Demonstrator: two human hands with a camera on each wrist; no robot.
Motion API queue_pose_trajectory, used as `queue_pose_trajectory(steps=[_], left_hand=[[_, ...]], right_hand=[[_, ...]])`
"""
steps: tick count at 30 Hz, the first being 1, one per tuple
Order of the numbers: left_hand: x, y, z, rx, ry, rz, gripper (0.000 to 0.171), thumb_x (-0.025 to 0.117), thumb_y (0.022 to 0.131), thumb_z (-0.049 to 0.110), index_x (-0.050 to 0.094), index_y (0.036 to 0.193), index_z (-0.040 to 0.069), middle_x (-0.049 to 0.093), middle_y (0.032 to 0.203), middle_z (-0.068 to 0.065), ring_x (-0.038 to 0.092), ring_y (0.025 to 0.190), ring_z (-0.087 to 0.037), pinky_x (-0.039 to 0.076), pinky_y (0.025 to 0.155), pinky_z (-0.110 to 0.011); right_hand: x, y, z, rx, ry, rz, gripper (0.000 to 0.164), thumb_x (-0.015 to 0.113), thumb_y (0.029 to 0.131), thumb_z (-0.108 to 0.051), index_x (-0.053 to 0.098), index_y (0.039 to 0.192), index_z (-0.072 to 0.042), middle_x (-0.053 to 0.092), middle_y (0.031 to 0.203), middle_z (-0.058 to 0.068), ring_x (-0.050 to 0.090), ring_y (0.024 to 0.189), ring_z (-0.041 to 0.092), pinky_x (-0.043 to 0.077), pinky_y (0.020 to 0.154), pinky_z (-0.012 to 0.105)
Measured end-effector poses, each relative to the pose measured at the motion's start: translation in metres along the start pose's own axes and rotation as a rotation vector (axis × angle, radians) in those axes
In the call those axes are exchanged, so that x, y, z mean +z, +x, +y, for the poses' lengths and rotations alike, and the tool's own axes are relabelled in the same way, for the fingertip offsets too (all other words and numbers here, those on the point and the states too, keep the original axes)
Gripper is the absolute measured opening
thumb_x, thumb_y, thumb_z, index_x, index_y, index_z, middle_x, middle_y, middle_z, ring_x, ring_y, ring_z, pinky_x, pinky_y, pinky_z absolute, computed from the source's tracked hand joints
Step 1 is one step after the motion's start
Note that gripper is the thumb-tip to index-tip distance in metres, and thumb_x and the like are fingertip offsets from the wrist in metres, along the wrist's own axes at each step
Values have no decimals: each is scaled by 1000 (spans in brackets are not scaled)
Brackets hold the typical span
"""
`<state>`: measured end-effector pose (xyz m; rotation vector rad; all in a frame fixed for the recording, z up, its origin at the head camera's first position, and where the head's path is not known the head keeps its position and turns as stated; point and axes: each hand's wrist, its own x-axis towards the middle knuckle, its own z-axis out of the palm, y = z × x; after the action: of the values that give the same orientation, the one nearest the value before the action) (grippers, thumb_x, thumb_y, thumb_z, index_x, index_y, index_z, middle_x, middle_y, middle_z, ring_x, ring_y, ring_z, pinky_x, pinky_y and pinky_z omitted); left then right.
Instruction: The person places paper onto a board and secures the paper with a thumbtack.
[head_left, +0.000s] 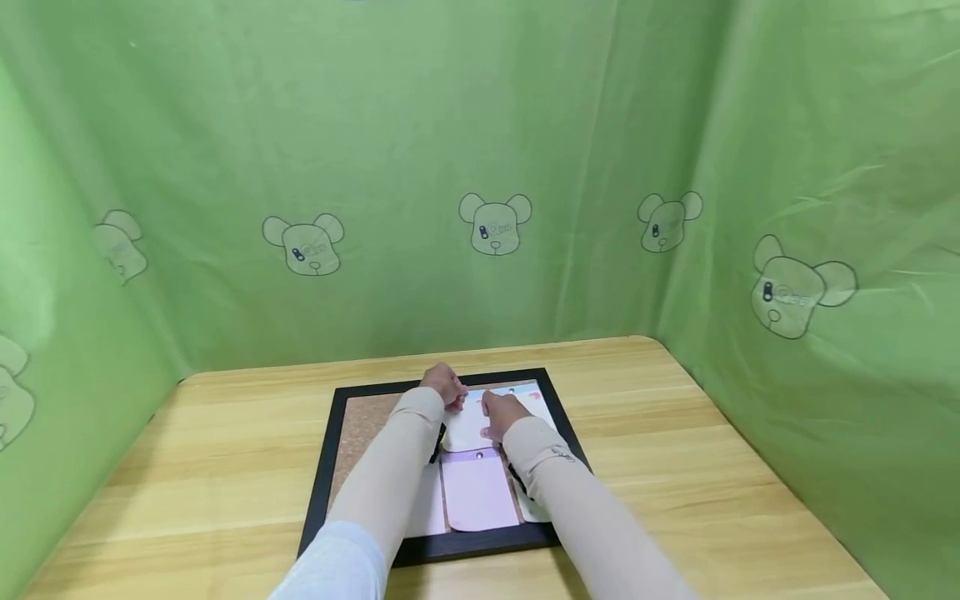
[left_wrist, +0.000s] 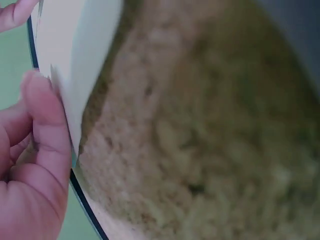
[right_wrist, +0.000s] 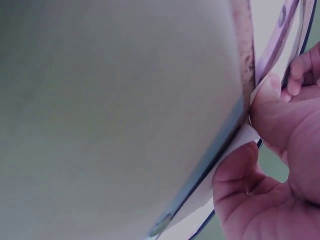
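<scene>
A white paper sheet (head_left: 465, 429) lies at the top middle of a black-framed cork board (head_left: 369, 419) in the head view. My left hand (head_left: 442, 386) pinches its upper left part; in the left wrist view the thumb (left_wrist: 44, 102) lies along the paper's edge. At the sheet's right side is my right hand (head_left: 504, 414), fingers curled. The right wrist view shows paper (right_wrist: 247, 134) between thumb and forefinger of the right hand (right_wrist: 280, 165). Whether a pin sits under the left fingertips is hidden.
Below the white sheet a purple sheet (head_left: 480, 493) is fixed by a round pin (head_left: 480, 456). Another pinned sheet (head_left: 538, 403) is at the top right, partly behind the right hand. The board lies on a wooden table (head_left: 225, 467), with green curtains (head_left: 405, 150) around it.
</scene>
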<state>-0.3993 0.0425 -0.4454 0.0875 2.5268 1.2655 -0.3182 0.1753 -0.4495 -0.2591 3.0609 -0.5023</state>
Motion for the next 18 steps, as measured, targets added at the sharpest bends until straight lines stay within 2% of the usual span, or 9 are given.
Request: queue_pose_trajectory(steps=[2, 6, 11, 13, 15, 18], left_hand=[[-1, -2, 0, -12, 17, -2, 27, 66, 91, 4, 57, 65, 5, 59, 56, -4, 51, 44, -9, 46, 43, -18], [-2, -6, 4, 4, 114, 3, 26, 66, 92, 6, 58, 67, 7, 58, 56, 0, 47, 45, -5, 38, 43, -14], [-2, -10, 14, 40, 450, -13, 19, 67, 92, 14, 66, 75, 7, 62, 59, 2, 48, 51, -6, 43, 54, -18], [0, 3, 13, 18, 552, -35, 19, 69, 91, 18, 70, 75, 7, 66, 63, 1, 54, 57, -9, 47, 61, -21], [4, 21, 7, -7, 601, -26, 19, 71, 90, 22, 72, 77, 8, 69, 74, -3, 60, 66, -14, 51, 68, -25], [23, 83, -25, -24, 696, -13, 22, 74, 86, 30, 73, 75, 11, 70, 83, -4, 63, 75, -18, 53, 72, -28]], right_hand=[[0, -1, 0, -5, -2, 2, 38, 84, 75, -14, 47, 80, -12, 57, 70, 4, 56, 69, 23, 49, 67, 36], [-2, -3, -2, 3, 11, -3, 37, 84, 75, -14, 47, 81, -12, 56, 70, 3, 55, 69, 23, 49, 67, 36], [-5, -6, -3, -3, 26, -1, 37, 85, 73, -13, 48, 80, -11, 58, 71, 4, 57, 70, 24, 49, 67, 36], [-6, -7, -3, -8, 28, 1, 38, 85, 73, -12, 48, 79, -11, 58, 70, 4, 57, 70, 24, 49, 67, 36], [-6, -7, -3, -8, 36, -6, 38, 85, 74, -12, 47, 79, -12, 57, 69, 5, 57, 70, 24, 49, 67, 36], [-5, -5, -1, -15, 46, -5, 38, 84, 74, -12, 46, 79, -11, 56, 68, 4, 56, 69, 23, 49, 67, 35]])
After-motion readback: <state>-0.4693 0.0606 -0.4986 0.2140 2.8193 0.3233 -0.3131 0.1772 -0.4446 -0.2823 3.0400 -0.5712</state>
